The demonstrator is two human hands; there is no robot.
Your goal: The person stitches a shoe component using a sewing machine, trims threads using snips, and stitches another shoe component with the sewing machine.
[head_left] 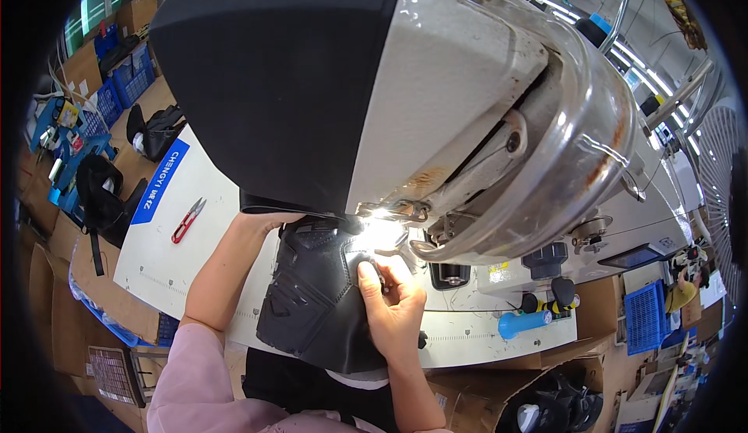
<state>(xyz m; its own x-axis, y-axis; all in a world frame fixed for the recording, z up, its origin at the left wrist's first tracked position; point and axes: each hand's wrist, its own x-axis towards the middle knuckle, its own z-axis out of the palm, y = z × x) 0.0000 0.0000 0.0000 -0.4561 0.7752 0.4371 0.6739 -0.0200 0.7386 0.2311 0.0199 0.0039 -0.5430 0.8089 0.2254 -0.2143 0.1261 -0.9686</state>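
A black shoe upper (312, 300) with stitched seams and raised panels lies under the head of a sewing machine (452, 82). Its far edge reaches the bright lamp by the needle area, where glare hides detail. My right hand (396, 300) pinches the upper's right edge between thumb and fingers, just on the near side of the light. My left hand (274, 220) reaches in at the upper's far left side. Only its wrist and heel show; the fingers are hidden behind the machine head and the upper.
Red-handled thread snips (188, 221) lie on the white table (167, 258) to the left. A blue cone-shaped spool (523, 324) rests at the right. Several black uppers fill a cardboard box (499, 402) below right. Blue crates (645, 320) and a fan (718, 176) stand further right.
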